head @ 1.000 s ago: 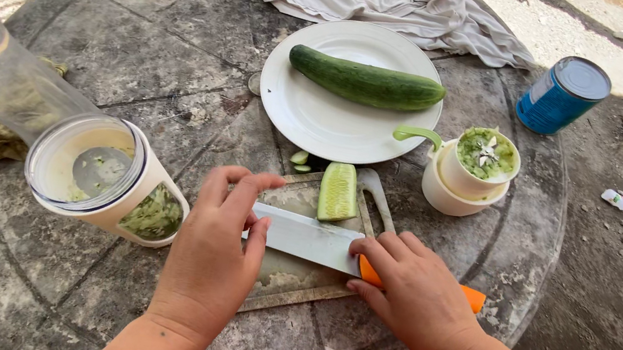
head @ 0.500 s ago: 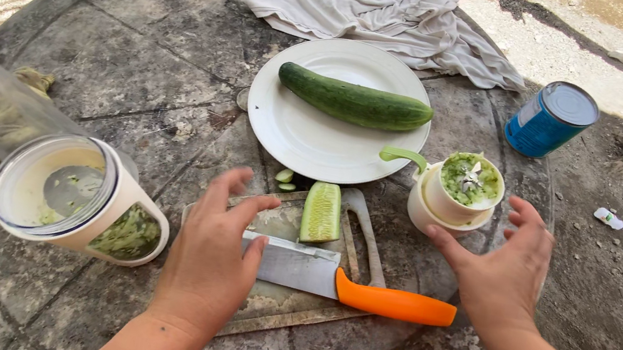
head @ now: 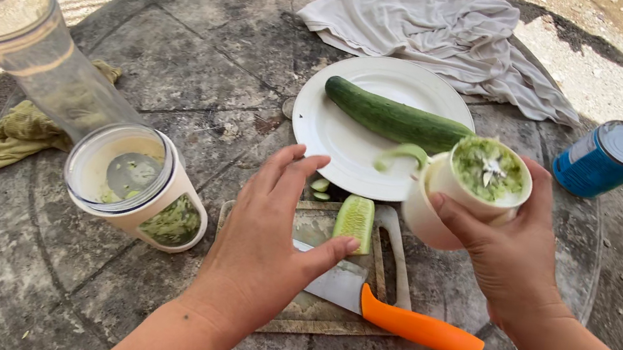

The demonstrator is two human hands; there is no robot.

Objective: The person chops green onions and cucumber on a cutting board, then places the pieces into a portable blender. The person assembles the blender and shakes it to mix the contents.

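Grater cup [head: 467, 191] now lifted in right hand [head: 505, 250]

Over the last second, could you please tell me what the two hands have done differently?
The right hand let go of the orange-handled knife, moved right and took hold of the white grater cup, lifting it off the table. The left hand came off the blade and now touches the cut cucumber piece with its thumb. The knife stayed on the cutting board; the whole cucumber remains on the plate.

Both forearms bare, the left hand [head: 259, 246] and right hand [head: 507, 241] ungloved (no rings visible).
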